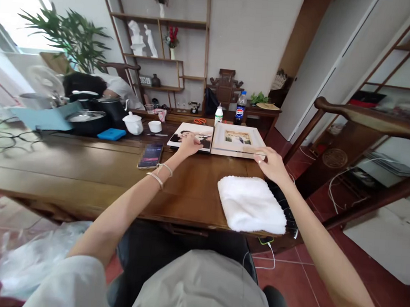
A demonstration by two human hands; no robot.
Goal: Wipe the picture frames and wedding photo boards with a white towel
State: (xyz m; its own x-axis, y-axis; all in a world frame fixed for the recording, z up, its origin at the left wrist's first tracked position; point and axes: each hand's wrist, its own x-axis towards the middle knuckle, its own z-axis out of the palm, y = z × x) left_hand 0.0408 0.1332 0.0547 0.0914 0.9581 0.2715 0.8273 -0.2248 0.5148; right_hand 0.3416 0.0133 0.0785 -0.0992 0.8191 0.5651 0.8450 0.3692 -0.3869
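An open photo album (227, 138) lies on the wooden desk (83, 172) in front of me. My left hand (188, 146) rests flat on the near edge of its left page, fingers stretched out. My right hand (270, 163) touches the near right corner of the right page, fingers extended along the edge. A folded white towel (251, 203) lies on the desk just below my right hand. A smartphone (150, 156) with a lit screen lies left of my left wrist.
A Pepsi bottle (240, 109) and a small white bottle (218, 115) stand behind the album. Teapot (133, 123), cup, pots and a blue box sit at the left. A wooden chair (370, 124) stands at the right. Another person bends behind the pots.
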